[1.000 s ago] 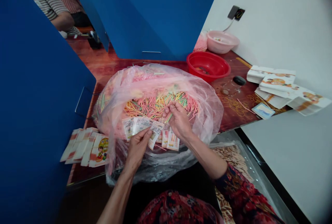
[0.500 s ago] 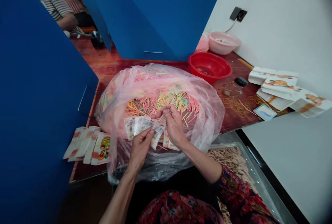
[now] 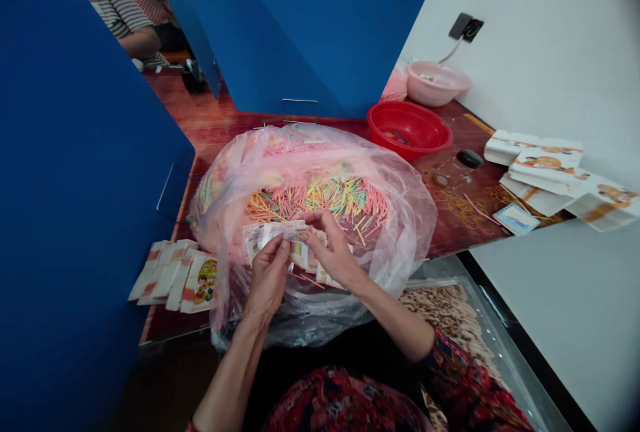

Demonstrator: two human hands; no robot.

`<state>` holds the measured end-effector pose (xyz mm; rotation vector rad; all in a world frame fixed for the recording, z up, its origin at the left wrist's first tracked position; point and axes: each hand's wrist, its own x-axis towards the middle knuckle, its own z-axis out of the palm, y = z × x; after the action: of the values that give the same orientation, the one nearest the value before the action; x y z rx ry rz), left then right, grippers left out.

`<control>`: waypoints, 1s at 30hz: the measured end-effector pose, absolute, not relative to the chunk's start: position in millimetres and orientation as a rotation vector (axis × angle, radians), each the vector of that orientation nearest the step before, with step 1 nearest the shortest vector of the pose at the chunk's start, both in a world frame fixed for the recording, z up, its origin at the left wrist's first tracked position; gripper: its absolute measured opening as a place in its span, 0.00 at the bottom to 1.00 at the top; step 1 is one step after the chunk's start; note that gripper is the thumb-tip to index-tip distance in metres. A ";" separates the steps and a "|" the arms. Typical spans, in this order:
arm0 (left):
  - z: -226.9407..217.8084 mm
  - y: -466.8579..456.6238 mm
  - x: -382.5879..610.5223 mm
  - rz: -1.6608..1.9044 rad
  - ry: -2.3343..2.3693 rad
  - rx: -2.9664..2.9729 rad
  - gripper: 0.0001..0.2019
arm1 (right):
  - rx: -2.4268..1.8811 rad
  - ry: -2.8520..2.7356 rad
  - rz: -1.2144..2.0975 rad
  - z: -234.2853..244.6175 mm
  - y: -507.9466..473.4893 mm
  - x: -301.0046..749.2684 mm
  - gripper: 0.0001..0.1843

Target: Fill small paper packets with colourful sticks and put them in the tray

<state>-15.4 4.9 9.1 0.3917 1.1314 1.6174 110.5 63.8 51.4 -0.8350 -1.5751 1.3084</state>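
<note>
My left hand (image 3: 270,272) is closed, with thumb and forefinger pinching a small printed packet (image 3: 290,229). Curled fingers of my right hand (image 3: 333,252) meet the right end of that packet; whether a stick is also between them is hidden. Both hands are over the mouth of a large clear plastic bag (image 3: 410,212). Thin pink, yellow, green and orange sticks (image 3: 345,195) lie heaped just beyond my fingers. More printed packets (image 3: 254,239) lie fanned out beneath my hands, along the near side of the heap.
Blue panels (image 3: 300,32) stand left and behind. Bundled printed packets (image 3: 200,282) lie at left. On the right are a red basin (image 3: 410,129), pink basin (image 3: 437,82), jar (image 3: 457,169), rubber bands (image 3: 463,209) and white bundles (image 3: 547,162). Another person's striped sleeve (image 3: 117,2) shows behind.
My right hand has come down and left from above the sticks onto the packet. The packet in my left hand has turned from hanging downward to lying more level.
</note>
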 end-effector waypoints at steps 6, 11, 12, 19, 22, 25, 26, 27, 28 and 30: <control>9.6 5.9 -16.4 1.596 1.230 0.387 0.21 | -0.924 -1.432 1.377 42.6 68.0 112.1 0.11; 12.7 6.0 -9.9 1.596 1.113 0.348 0.17 | -0.947 -1.383 1.424 44.5 67.2 111.3 0.11; 13.7 5.2 -7.8 1.590 1.094 0.350 0.17 | -0.942 -1.384 1.439 44.9 66.4 111.0 0.11; 9.7 0.2 -18.6 1.377 1.399 0.789 0.19 | -1.065 -1.353 1.269 33.8 69.8 135.0 0.11; 0.2 2.6 -43.2 1.371 1.826 1.114 0.17 | -1.130 -1.305 1.222 17.5 72.5 160.0 0.11; -8.9 5.0 -61.7 1.155 2.216 1.430 0.19 | -1.239 -1.332 1.163 -3.7 68.4 176.1 0.11; -10.9 5.8 -64.3 1.055 2.295 1.500 0.20 | -1.277 -1.351 1.123 -11.2 65.8 177.7 0.11; -12.3 6.6 -65.2 0.972 2.340 1.550 0.20 | -1.306 -1.374 1.072 -18.6 63.0 177.6 0.10; -13.4 7.5 -64.8 0.917 2.353 1.583 0.20 | -1.327 -1.403 1.013 -25.6 60.3 176.1 0.09; -15.0 9.7 -62.5 0.893 2.340 1.593 0.18 | -1.343 -1.471 0.864 -37.4 56.4 171.0 0.08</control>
<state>-62.5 9.7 -15.0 1.5930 2.3399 0.8929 171.0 56.4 -37.4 -1.3434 -1.4713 0.8639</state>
